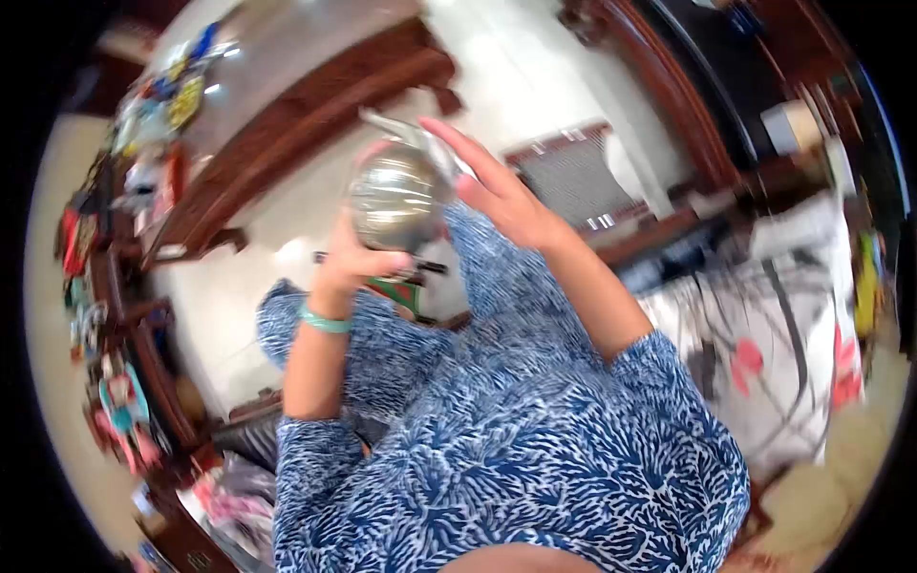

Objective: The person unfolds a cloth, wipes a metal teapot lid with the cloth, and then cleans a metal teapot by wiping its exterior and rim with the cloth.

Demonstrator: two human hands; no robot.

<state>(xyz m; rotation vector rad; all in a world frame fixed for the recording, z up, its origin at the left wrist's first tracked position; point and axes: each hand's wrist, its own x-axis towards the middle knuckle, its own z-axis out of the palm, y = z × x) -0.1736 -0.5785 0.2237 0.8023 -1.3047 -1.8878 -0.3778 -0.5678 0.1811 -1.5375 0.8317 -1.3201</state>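
A shiny, rounded metallic object (396, 198) with ridges is held up in front of the body, a little blurred. My left hand (351, 253) wraps round its near left side, thumb along the bottom edge; a pale green bangle circles that wrist. My right hand (506, 201) is at the object's right side, its fingers stretched out beside a pale, thin piece (444, 158) at the top right of the object. Whether the right fingertips touch that piece is blurred.
A dark wooden table (315, 105) with various items stands at the upper left. A woven-topped wooden stool (570, 179) is beyond my right hand. At the right lies a white floral cloth (745, 353); more wooden furniture stands at the upper right.
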